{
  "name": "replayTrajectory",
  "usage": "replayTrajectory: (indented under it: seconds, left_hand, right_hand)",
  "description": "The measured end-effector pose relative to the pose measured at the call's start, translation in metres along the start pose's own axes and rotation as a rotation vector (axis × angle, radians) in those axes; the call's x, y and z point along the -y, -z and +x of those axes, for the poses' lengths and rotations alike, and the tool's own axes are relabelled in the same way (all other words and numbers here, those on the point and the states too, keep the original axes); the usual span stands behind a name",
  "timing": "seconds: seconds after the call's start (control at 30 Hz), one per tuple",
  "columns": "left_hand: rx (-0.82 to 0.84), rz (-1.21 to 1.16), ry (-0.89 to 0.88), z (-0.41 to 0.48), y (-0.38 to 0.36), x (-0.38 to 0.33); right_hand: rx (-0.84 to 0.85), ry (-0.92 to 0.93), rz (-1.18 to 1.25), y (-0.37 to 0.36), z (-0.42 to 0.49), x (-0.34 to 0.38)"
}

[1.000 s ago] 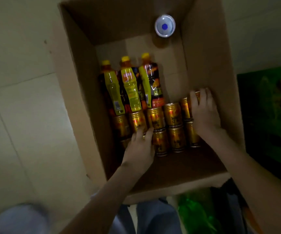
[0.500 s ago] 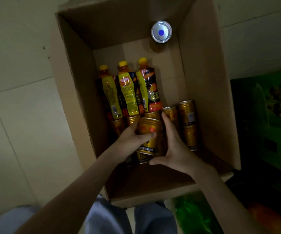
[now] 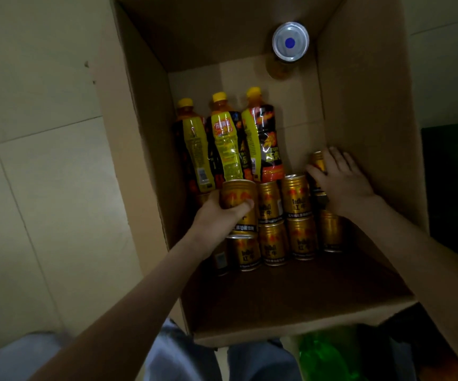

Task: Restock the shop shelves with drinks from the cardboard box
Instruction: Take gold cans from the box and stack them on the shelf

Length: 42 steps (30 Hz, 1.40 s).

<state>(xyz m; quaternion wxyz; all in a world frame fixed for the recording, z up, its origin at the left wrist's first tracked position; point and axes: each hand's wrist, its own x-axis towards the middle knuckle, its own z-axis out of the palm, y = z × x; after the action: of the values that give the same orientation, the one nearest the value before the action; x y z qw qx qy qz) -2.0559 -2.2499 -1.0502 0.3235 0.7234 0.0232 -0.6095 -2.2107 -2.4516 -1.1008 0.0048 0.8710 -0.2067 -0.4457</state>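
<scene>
Gold cans (image 3: 295, 199) sit in two rows low in the cardboard box (image 3: 145, 149), two being taken.
Left grip (image 3: 217, 220) wraps a raised can (image 3: 237, 200); right grip (image 3: 340, 180) curls round the end can (image 3: 318, 162) by the box wall. A hurried pull could knock neighbouring cans against the bottles (image 3: 228, 149).

- Pale tiled floor (image 3: 43, 188) filled the left side; grout lines ran across it, and a small dark mark sat far left.
- Light blue-grey trouser legs (image 3: 184, 358) were at the near edge, centre and left.
- Glossy green object (image 3: 321, 358) lay near right, blurred; kind not determinable.
- Dark green panel (image 3: 453, 193) stood at right edge.
</scene>
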Motion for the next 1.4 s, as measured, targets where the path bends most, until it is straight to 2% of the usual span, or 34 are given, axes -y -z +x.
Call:
replayTrajectory:
  seconds: [0.17,0.23,0.3,0.43,0.6,0.67,0.77,0.9,1.13,1.27,1.4]
  left_hand:
    - [0.010,-0.011,0.007,-0.001,-0.001,-0.005]
    - [0.015,-0.033,0.011,-0.007,0.001,-0.010]
    - [0.017,-0.078,0.032,-0.020,0.006,-0.018]
    - [-0.002,-0.145,0.056,-0.085,0.024,-0.055]
    - [0.050,-0.164,0.032,-0.199,0.060,-0.122]
    - [0.093,-0.145,-0.024,-0.253,0.074,-0.153]
    - [0.184,-0.067,-0.119,-0.335,0.093,-0.198]
    - [0.281,-0.020,-0.256,-0.448,0.105,-0.245]
    - [0.411,0.074,-0.491,-0.598,0.090,-0.277]
    - [0.563,0.162,-0.628,-0.679,0.056,-0.270]
    - [0.752,0.221,-0.718,-0.758,0.001,-0.227]
  right_hand:
    - [0.052,-0.077,0.265,0.012,0.010,0.003]
    - [-0.010,-0.091,0.316,0.013,0.001,0.002]
    - [-0.122,-0.125,0.471,0.021,-0.024,0.003]
    - [-0.367,-0.209,0.982,0.071,-0.120,0.021]
    - [-0.362,-0.305,1.515,0.173,-0.259,0.043]
    - [-0.345,-0.252,1.741,0.211,-0.310,0.040]
    - [-0.355,-0.068,1.935,0.277,-0.389,0.033]
    - [-0.408,0.126,2.064,0.351,-0.489,0.022]
    - [-0.574,0.318,1.915,0.410,-0.653,0.021]
    - [-0.845,0.255,2.068,0.407,-0.751,0.034]
    - [-1.195,-0.005,1.971,0.370,-0.858,0.056]
